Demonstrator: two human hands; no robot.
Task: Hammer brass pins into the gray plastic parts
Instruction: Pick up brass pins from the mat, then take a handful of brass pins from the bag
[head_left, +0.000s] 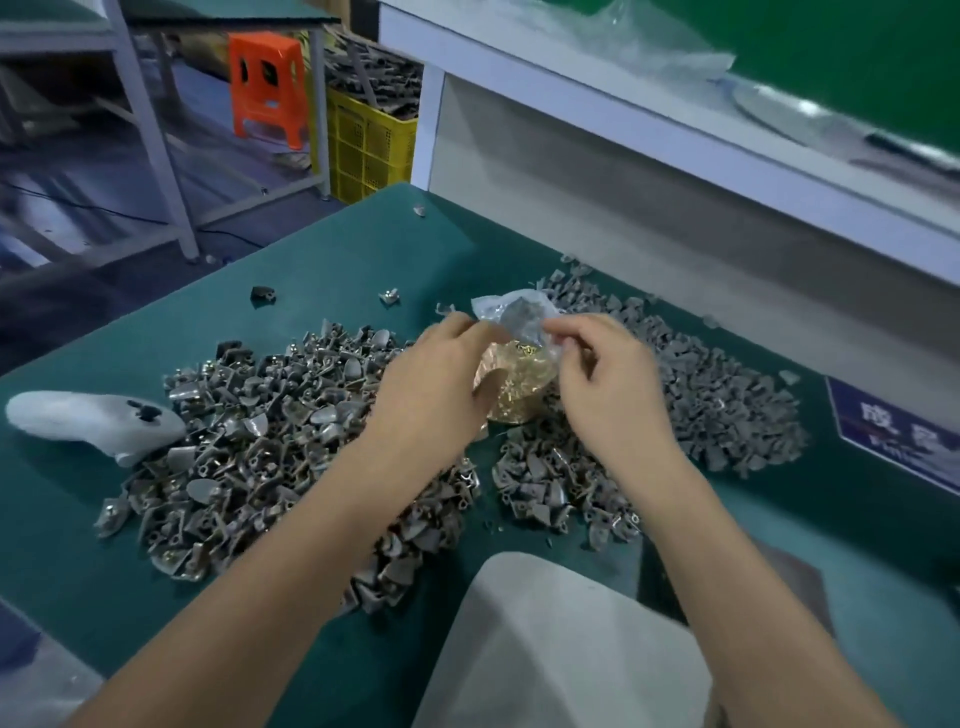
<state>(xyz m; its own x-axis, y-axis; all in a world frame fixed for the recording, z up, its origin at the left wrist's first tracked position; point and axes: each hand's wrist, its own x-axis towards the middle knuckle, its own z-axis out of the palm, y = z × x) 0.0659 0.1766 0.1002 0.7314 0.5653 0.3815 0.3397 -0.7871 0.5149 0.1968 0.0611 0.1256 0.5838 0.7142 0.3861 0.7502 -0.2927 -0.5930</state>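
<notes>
A clear plastic bag of brass pins (519, 384) stands on the green table (322, 270), between my two hands. My left hand (436, 384) pinches the bag's crumpled top edge from the left. My right hand (608, 379) pinches the same top from the right. Gray plastic parts lie in heaps around the bag: a big pile on the left (260, 452), a matte pile on the right (727, 395), and a smaller pile in front (550, 488). No hammer is visible.
A white handheld controller (88, 421) lies at the table's left edge. A pale gray pad (561, 639) sits near the front edge. A blue label (904, 426) is at the right. A raised white shelf (675, 119) borders the table's far side. An orange stool (267, 88) and yellow crate (369, 145) stand beyond.
</notes>
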